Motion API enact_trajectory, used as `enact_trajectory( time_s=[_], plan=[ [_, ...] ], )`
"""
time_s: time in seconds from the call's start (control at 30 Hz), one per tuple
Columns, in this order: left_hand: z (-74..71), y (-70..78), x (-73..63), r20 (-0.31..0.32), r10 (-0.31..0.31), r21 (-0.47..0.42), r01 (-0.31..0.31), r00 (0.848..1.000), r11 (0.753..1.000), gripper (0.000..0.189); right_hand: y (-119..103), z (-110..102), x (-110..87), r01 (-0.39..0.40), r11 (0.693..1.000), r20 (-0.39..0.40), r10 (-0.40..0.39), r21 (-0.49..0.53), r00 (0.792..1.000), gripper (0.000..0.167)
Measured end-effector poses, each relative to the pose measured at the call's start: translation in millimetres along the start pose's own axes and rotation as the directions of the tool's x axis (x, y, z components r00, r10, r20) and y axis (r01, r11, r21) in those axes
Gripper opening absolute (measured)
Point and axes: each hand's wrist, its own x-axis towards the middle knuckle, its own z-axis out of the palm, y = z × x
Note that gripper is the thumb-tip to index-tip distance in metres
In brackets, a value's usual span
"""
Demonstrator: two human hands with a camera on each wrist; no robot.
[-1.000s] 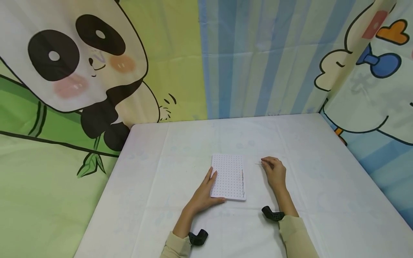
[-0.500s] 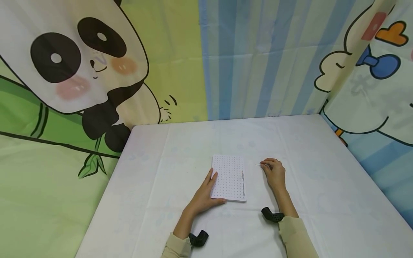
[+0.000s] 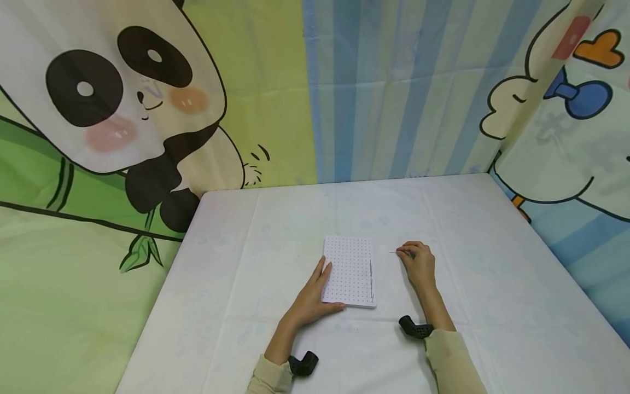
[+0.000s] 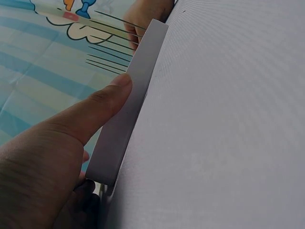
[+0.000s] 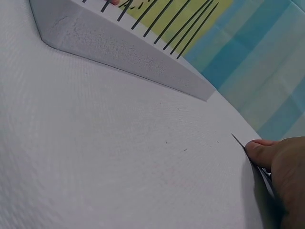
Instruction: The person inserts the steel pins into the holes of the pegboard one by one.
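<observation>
A white block-like board with rows of small holes lies on the table. Several thin, dark, upright pins stand in a line along its right side. My left hand braces the board's near left corner, fingers straight along the left edge. In the left wrist view its thumb presses the near side wall; the other fingers are mostly hidden. To the right of the board, my right hand pinches a thin pin between thumb and fingertips. This pin points left toward the board, close over the cloth.
A white cloth covers the table, with faint creases. Printed curtains with a panda and stripes hang behind and beside it. Black wrist cameras sit on both wrists, at the cuffs of light sleeves.
Both hands and the board stay nearly in place. The pin stays pinched in my right hand, whose fingertips have shifted slightly. The head view has tilted a little.
</observation>
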Motion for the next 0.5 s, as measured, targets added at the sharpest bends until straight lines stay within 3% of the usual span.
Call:
enact_trajectory(
  time_s=[0.5],
  plan=[
    [-0.1, 0.8, -0.4, 0.002, -0.004, 0.003, 0.004, 1.0, 1.0, 0.108, -2.3, -1.7, -0.3, 0.016, 1.0, 0.013, -0.016, -0.011, 1.0, 0.008]
  ],
)
